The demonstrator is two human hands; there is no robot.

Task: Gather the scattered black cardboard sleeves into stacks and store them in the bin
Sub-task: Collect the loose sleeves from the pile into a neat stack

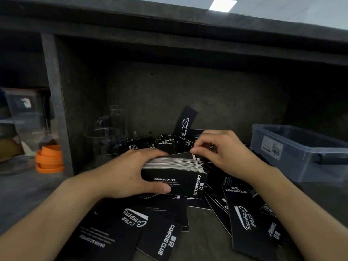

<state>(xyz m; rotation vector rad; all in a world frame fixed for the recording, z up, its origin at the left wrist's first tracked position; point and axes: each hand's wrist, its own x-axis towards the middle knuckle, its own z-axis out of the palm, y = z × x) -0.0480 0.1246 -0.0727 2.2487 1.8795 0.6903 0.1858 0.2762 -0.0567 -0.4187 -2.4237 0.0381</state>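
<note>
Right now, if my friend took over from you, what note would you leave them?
Left hand grips the stack of sleeves, held on edge over the pile.
Right hand pinches the stack's top edge.
Loose sleeves lie scattered on the table all round.
The bin sits at the right; no sleeves show in it.
Done: one stack gathered.
Left: gather the rest, then store the stacks in the bin.
</note>
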